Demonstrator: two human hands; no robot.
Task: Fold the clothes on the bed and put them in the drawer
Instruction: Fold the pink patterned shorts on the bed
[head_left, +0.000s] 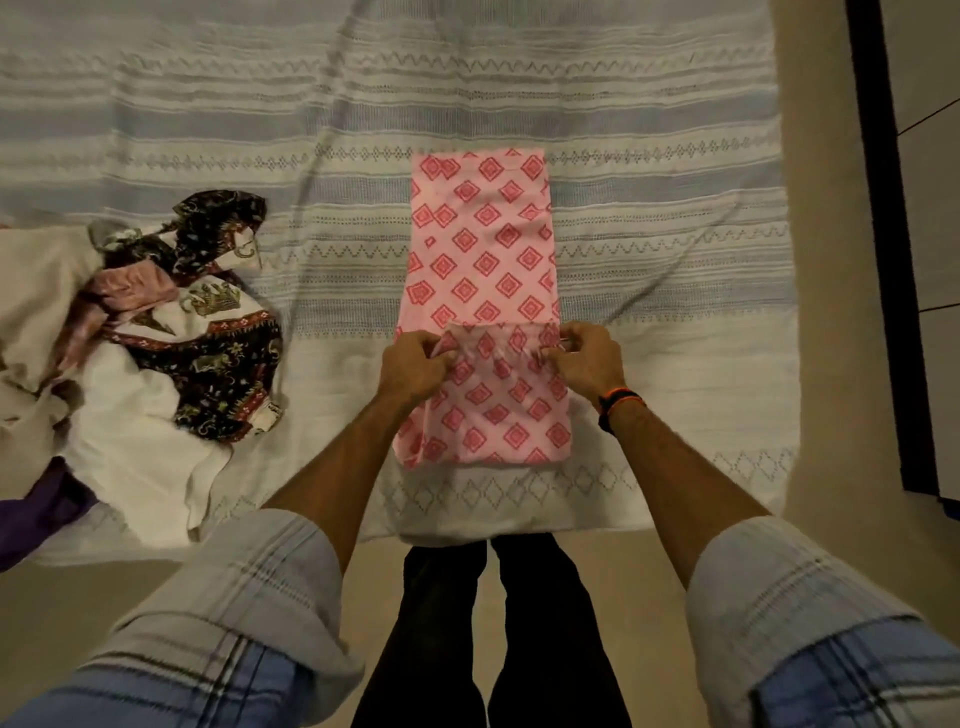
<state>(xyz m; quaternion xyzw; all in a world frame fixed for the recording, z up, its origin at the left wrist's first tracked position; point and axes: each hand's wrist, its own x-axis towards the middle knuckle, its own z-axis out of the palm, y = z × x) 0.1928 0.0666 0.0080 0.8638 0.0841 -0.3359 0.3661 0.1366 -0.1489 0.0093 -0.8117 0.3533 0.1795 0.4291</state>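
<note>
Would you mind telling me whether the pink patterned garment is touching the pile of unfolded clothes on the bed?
Apart. The head view shows bare bedspread between the pink garment and the clothes pile.

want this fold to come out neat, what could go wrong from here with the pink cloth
1. The left hand and right hand pinch only the edge of the pink cloth; the middle between them may sag and crease.
2. The cloth's near left corner looks rumpled, so the fold may set crooked.
3. The unfolded pile lies close by on the left and could snag.
</note>
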